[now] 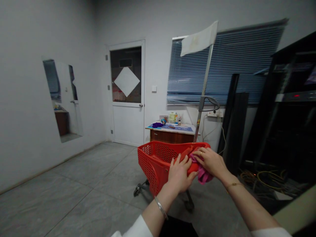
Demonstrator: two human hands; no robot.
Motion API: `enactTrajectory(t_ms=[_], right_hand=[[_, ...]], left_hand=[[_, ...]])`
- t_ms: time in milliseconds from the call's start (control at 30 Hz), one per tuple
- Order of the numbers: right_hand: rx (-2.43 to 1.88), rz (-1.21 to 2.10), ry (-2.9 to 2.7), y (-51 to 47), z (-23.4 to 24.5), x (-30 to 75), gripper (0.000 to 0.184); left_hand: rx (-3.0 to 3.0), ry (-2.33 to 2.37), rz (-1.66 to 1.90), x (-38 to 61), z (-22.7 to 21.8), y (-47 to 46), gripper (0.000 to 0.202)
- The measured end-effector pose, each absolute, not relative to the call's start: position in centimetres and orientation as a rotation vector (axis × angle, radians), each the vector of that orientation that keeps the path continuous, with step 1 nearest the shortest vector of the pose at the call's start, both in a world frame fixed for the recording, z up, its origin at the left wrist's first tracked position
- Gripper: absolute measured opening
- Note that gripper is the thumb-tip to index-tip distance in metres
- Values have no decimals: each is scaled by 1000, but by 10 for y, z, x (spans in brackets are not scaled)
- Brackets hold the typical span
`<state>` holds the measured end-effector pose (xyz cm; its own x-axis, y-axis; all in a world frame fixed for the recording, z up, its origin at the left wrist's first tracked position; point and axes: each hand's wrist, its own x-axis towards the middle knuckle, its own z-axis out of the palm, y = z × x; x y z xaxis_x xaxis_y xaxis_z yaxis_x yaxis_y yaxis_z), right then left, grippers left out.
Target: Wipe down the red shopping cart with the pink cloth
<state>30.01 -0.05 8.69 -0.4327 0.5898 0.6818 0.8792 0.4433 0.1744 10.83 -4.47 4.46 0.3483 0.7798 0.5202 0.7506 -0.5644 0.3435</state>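
Observation:
In front of me stands a small red plastic shopping cart (158, 171) on dark legs with castors. A tall metal pole rises from its back, carrying a white flag (199, 41) and a grey loop handle (209, 103). My left hand (181, 172) lies on the cart's near side with its fingers spread. On the rim to its right, my right hand (209, 161) is closed on a pink cloth (204, 176), part of which hangs down below the fingers. Some of the cloth is hidden under that hand.
Behind the cart is a wooden desk (170, 135) with bottles and a purple cloth (157, 125). A white door (127, 125) and a mirror (65, 108) are farther left. Dark shelving (296, 131) and tangled cables (266, 179) are at right. Grey concrete floor (74, 184) surrounds the cart.

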Motion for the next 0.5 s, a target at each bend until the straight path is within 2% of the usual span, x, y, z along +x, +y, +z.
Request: enactTrajectory(t_ms=[200, 400, 500], right_hand=[[-1265, -646, -2175, -3, 84, 266, 34], [-1367, -520, -2262, -5, 97, 264, 23], [-1358, -502, -2237, -2, 97, 267, 24]], left_hand=[[2555, 1323, 1030, 85, 49, -46, 49], [2543, 1121, 941, 40, 54, -53, 50], [2513, 1057, 908, 14, 54, -55, 50]])
